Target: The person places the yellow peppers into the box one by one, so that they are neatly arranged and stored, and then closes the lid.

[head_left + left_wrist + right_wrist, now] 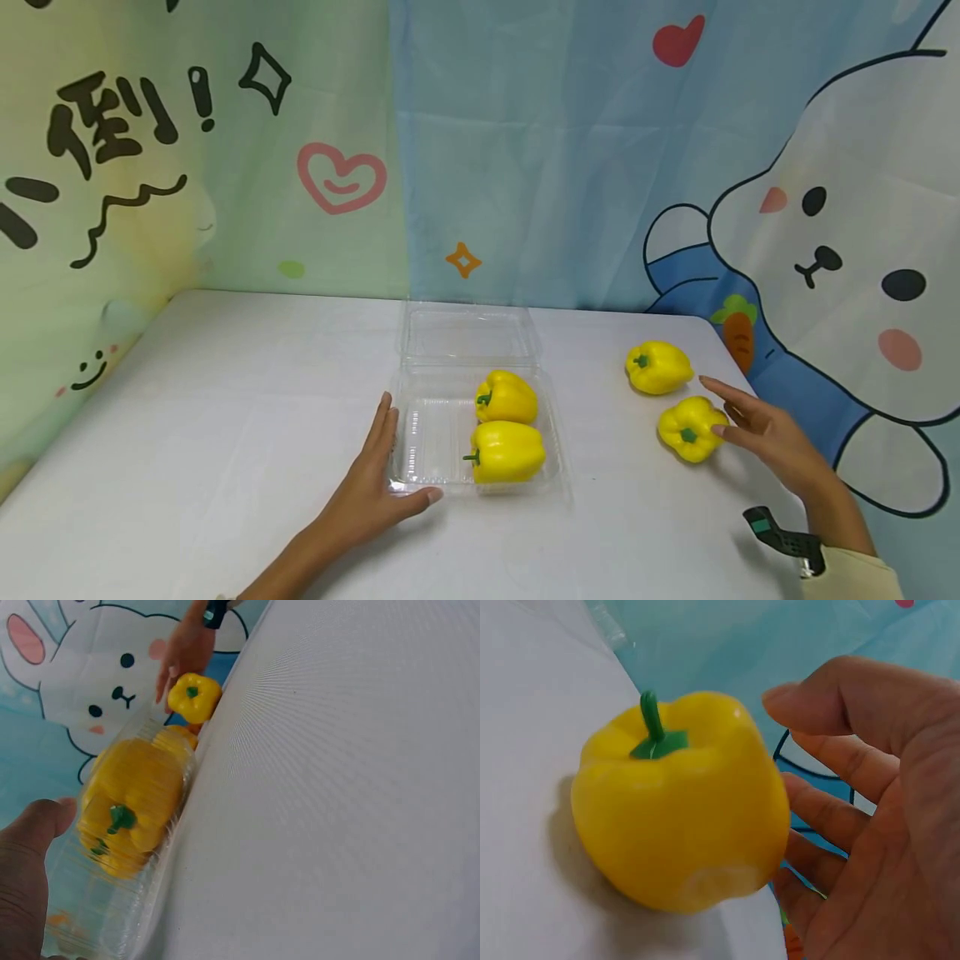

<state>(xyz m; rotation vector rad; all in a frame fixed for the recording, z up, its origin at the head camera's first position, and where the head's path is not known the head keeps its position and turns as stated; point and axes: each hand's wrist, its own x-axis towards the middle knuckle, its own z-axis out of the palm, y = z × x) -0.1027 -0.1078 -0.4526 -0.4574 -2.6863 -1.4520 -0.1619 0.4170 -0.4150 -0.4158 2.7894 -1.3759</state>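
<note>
Spreading straight fingers, a person's left hand [363, 500] flanks the left side of a clear plastic hinged box [431, 433] on a white table [210, 442]. Inside, right of centre, lies a glossy yellow bell pepper [508, 452]. To the right, the right hand [776, 437], fingers loosely bent and grasping nothing, sits beside a loose, upturned yellow pepper [686, 421]; contact is unclear. Behind are a second boxed pepper [506, 397] and, farther, another loose one [660, 367]. Beyond lies the transparent folded-back lid [468, 333], before a pastel cartoon-print cloth backdrop [525, 167].
</note>
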